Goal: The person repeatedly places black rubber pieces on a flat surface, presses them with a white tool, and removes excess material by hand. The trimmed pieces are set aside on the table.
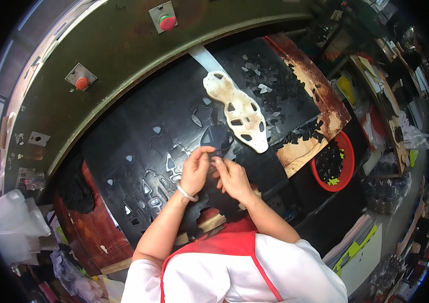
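Near the middle of the black sheet [123,131], my left hand [195,170] and my right hand [231,178] are close together with fingers bent. Their fingertips meet at the lower edge of a dark flat piece [215,135], which they seem to pinch; its outline blends into the sheet below. A white metal cutting die [237,108], long and wavy with several openings, lies just beyond my right hand. Its pale flat handle [205,58] points away from me. Cut-out shapes [171,162] and slots mark the sheet to the left of my hands.
Many small black cut pieces [267,96] lie scattered right of the die. A red bowl [347,166] holds black and yellow-green pieces. Behind the table stands a green machine beam [108,45] with red push buttons [167,22]. Clear plastic bags [17,227] sit at the left.
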A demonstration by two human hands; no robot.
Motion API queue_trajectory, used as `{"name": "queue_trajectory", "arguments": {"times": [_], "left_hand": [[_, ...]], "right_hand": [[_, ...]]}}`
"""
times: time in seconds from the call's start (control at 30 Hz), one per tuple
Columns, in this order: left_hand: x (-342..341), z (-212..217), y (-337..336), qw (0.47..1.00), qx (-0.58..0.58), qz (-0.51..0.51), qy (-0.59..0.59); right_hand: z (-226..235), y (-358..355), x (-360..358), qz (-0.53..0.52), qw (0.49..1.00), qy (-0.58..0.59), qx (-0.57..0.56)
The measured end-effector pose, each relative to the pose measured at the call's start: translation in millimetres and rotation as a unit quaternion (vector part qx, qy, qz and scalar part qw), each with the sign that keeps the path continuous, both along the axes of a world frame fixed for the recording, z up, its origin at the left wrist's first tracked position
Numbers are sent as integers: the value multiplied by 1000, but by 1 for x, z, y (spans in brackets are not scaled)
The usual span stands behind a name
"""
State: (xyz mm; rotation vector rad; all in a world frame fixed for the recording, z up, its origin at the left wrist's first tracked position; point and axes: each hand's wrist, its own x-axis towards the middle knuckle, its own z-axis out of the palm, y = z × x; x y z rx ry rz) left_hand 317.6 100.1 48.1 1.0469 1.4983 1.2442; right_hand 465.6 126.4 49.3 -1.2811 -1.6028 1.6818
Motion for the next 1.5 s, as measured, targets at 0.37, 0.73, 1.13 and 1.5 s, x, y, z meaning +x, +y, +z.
{"name": "queue_trajectory", "arguments": {"times": [0.37,0.73,1.13,1.5], "left_hand": [[-227,141,70,873,391,228,-181],[-180,167,-2,920,226,184,264],[-145,82,-81,927,91,336,137],[-15,26,-90,877,202,-82,428]], "right_hand": [[-22,-6,22,-48,994,-6,102],[11,115,60,-105,821,-403,392],[64,73,77,-115,925,-77,355],[-19,35,2,197,850,207,-442]]}}
